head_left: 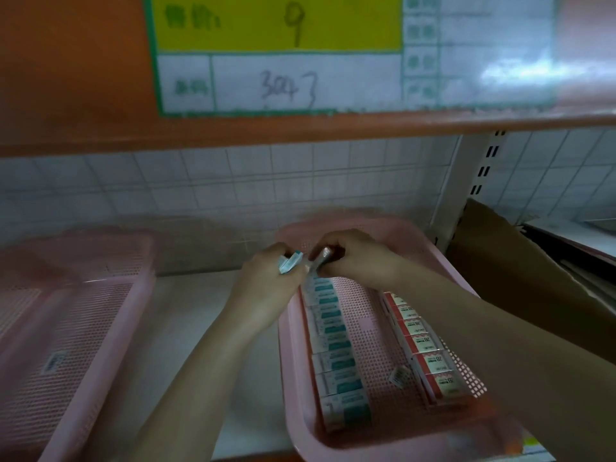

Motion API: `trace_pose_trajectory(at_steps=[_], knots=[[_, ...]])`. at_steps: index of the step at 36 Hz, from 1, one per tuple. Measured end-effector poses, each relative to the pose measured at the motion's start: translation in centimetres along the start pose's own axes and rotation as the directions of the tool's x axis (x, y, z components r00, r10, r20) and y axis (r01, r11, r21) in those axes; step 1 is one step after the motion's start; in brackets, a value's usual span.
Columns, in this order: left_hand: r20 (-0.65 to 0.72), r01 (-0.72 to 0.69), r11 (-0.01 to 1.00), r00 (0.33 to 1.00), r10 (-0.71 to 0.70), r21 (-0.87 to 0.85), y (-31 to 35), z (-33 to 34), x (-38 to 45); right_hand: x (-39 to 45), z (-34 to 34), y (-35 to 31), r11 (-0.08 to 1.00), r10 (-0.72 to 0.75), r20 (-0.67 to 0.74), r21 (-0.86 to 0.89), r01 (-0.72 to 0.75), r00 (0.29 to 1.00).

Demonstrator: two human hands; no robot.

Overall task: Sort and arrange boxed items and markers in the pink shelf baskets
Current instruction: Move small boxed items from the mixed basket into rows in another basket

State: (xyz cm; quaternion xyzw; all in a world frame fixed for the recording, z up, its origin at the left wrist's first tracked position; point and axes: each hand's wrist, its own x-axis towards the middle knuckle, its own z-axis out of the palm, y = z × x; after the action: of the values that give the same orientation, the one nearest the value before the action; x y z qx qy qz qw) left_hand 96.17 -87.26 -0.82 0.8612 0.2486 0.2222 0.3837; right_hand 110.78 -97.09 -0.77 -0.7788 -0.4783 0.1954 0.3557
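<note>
Motion blur smears the print on the teal boxes [335, 341] and red boxes [423, 345], the left pink basket [100, 328] runs off the left edge, and the curled fingers [336, 248] hide most of the small item they pinch.

teal boxes [335, 345] & red boxes [423, 345] rowed in pink basket [293, 361].

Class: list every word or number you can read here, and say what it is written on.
"9": yellow field of the shelf sign.
"3047", last digits unsure: white field of the same sign.
"28": red boxes.
Teal boxes, green sign characters, basket stickers: too blurred.
</note>
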Motion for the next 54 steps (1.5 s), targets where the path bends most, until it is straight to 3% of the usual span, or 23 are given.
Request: trace_pose_trajectory(at_steps=[10,14,16,19,23,25,31,38,54], knots=[[-0.016,0.025,0.999,1.0,-0.025,-0.033,-0.2,0.4,-0.1,-0.3,0.1,0.1,0.998,-0.056,0.034,0.004,0.056,0.998],[-0.024,0.024,0.999,0.999,-0.025,-0.023,-0.3,0.3,-0.3,-0.5,0.1,0.6,0.999,0.004,0.075,0.033,-0.007,0.997],[-0.035,0.034,0.999,0.999,-0.034,-0.001,-0.2,0.2,-0.3,-0.3,0.1,1.4,0.986,-0.001,0.052,-0.164,0.009,0.999],[-0.044,0.066,0.998,0.997,-0.065,0.023,-0.2,0.1,-0.4,0.2,0.4,2.7,0.874,-0.052,-0.001,-0.483,0.045,0.999],[-0.017,0.082,0.996,0.996,-0.082,0.016,-0.2,-0.1,-0.6,0.7,1.3,3.9,0.705,-0.134,-0.038,-0.706,0.068,0.99],[0.002,0.084,0.996,0.996,-0.084,0.018,-0.2,-0.3,-0.7,0.8,1.8,4.2,0.701,-0.149,-0.003,-0.706,0.103,0.989],[0.011,0.086,0.996,0.996,-0.087,0.03,-0.5,-0.7,-0.6,1.1,1.8,4.8,0.829,-0.07,0.109,-0.546,0.119,0.992],[0.018,0.1,0.995,0.995,-0.1,0.015,-1.1,-1.0,-0.5,2.6,2.1,4.2,0.812,-0.086,0.001,-0.579,0.07,0.996],[-0.011,0.101,0.994,0.995,-0.101,0.035,-1.7,-1.7,-0.9,4.2,3.0,3.3,0.796,0.039,-0.015,-0.604,-0.04,0.999]])
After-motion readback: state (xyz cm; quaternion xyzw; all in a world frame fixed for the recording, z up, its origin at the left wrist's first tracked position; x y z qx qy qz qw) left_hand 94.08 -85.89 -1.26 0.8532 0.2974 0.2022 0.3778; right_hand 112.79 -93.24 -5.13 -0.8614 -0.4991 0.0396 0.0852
